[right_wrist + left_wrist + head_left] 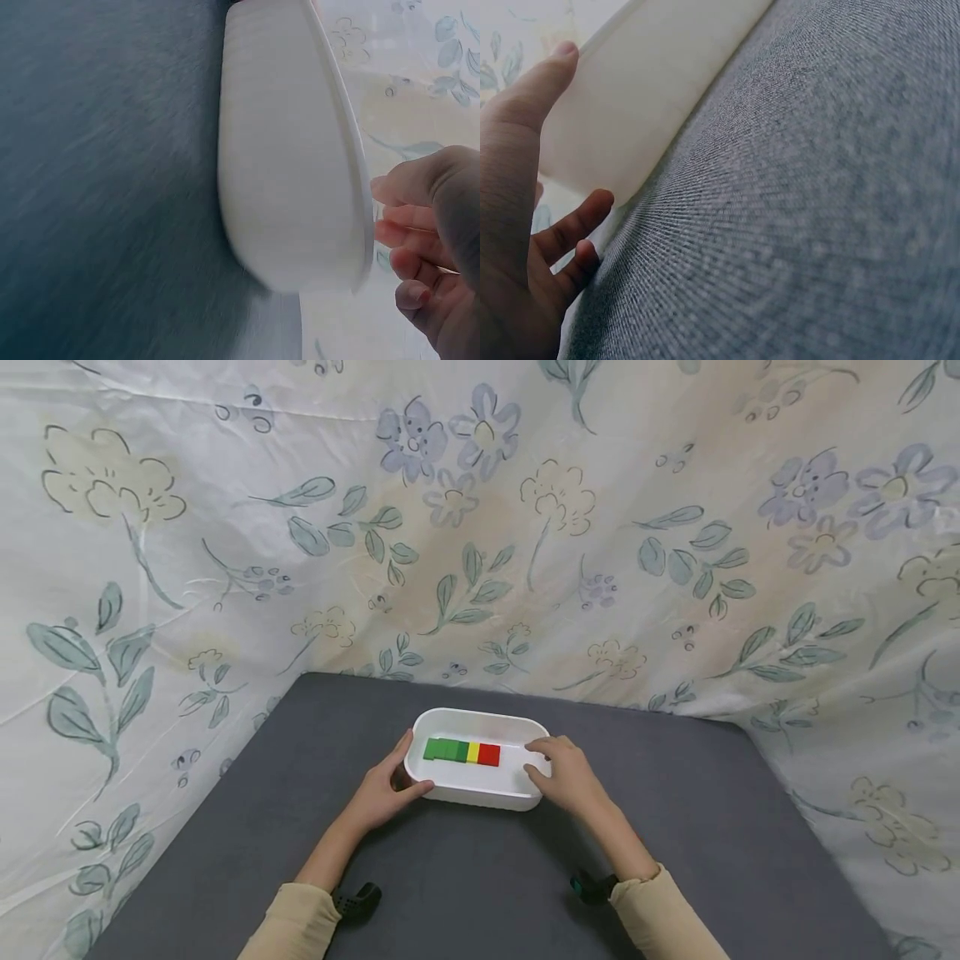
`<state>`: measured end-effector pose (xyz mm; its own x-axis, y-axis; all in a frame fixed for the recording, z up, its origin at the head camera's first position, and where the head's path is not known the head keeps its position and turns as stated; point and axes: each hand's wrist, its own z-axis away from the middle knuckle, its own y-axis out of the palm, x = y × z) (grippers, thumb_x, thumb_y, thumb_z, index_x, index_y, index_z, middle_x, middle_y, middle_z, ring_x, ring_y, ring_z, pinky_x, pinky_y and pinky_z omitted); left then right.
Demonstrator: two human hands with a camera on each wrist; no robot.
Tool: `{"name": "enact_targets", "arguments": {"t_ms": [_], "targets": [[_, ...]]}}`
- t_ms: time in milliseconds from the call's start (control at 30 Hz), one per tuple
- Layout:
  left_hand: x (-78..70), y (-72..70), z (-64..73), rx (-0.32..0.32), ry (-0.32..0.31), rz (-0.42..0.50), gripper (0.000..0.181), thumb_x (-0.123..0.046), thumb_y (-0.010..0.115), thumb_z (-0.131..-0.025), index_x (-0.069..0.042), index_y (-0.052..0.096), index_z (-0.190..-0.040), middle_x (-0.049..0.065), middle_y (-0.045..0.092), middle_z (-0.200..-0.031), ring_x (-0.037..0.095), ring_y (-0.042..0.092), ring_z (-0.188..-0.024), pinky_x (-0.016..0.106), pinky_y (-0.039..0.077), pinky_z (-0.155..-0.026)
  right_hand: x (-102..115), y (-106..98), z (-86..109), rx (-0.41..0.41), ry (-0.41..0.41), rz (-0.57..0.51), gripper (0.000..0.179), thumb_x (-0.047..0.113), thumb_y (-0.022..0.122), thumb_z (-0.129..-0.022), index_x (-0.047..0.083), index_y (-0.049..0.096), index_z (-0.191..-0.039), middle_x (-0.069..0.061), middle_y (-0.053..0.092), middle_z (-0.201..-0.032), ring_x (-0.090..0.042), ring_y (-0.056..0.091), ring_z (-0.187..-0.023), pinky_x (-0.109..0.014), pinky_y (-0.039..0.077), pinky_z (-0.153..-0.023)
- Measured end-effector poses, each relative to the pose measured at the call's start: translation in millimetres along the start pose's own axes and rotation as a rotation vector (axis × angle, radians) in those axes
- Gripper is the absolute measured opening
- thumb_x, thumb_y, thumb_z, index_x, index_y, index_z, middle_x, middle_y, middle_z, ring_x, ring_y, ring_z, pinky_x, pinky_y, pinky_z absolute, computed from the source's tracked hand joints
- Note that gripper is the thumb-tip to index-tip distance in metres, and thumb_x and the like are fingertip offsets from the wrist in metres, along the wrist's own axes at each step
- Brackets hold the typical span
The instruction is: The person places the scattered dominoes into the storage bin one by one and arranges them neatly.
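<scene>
A white oblong tub (469, 795) with rounded corners stands on the grey cloth. Inside it lies a row of flat coloured pieces: light green (441, 749), dark green (462, 752), yellow (472, 752) and red (489, 755). My left hand (381, 795) holds the tub's left end, thumb at the front rim and fingers around the outer side. In the left wrist view, fingertips (600, 201) touch its lower corner. Over the right end, my right hand (567, 770) hovers with thumb and fingers spread apart and bent, reaching past the rim; nothing shows between them.
A dark grey cloth (465, 885) covers the table. White fabric with a flower print (465, 568) hangs behind it and along both sides. Dark bands with small devices (358, 902) sit at both wrists, beside beige sleeves (292, 918).
</scene>
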<state>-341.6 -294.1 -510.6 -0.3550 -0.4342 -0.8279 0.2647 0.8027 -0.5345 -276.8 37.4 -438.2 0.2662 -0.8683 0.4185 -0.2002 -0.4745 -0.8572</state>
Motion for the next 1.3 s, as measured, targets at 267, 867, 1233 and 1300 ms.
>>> {"name": "enact_targets", "arguments": {"t_ms": [267, 867, 1233, 1300], "targets": [[1.5, 0.2, 0.7, -0.006, -0.012, -0.006, 0.105, -0.038, 0.086, -0.091, -0.011, 0.024, -0.17, 0.01, 0.047, -0.162, 0.016, 0.056, -0.087, 0.027, 0.048, -0.076, -19, -12, 43.9, -0.094, 0.048, 0.026, 0.03, 0.009, 0.084, -0.09, 0.003, 0.078, -0.119, -0.014, 0.076, -0.119, -0.028, 0.066, -0.095, -0.046, 0.056, -0.077], [2.0, 0.3, 2.5, -0.008, -0.023, -0.003, 0.105, -0.039, 0.086, -0.091, -0.013, 0.023, -0.17, 0.009, 0.065, -0.119, 0.016, 0.057, -0.087, 0.028, 0.047, -0.076, -67, -39, 116.4, -0.214, 0.249, 0.039, 0.037, 0.01, 0.085, -0.09, -0.003, 0.075, -0.123, -0.02, 0.073, -0.11, -0.028, 0.058, -0.083, -0.033, 0.041, -0.064], [-3.1, 0.7, 1.2, -0.005, -0.015, -0.011, 0.105, -0.038, 0.086, -0.091, -0.013, 0.022, -0.17, 0.011, 0.063, -0.126, 0.016, 0.056, -0.087, 0.028, 0.048, -0.077, -82, -53, 139.1, -0.061, 0.479, 0.076, 0.039, 0.023, 0.081, -0.094, -0.006, 0.073, -0.119, -0.019, 0.074, -0.108, -0.019, 0.054, -0.073, -0.033, 0.043, -0.062], [-3.5, 1.0, 1.3, -0.005, -0.015, -0.014, 0.105, -0.039, 0.086, -0.091, -0.013, 0.022, -0.17, 0.012, 0.062, -0.134, 0.016, 0.056, -0.087, 0.029, 0.048, -0.077, -82, -51, 140.3, -0.013, 0.499, 0.064, 0.041, 0.029, 0.082, -0.093, -0.004, 0.074, -0.116, -0.016, 0.074, -0.106, -0.018, 0.056, -0.074, -0.034, 0.045, -0.063]]}}
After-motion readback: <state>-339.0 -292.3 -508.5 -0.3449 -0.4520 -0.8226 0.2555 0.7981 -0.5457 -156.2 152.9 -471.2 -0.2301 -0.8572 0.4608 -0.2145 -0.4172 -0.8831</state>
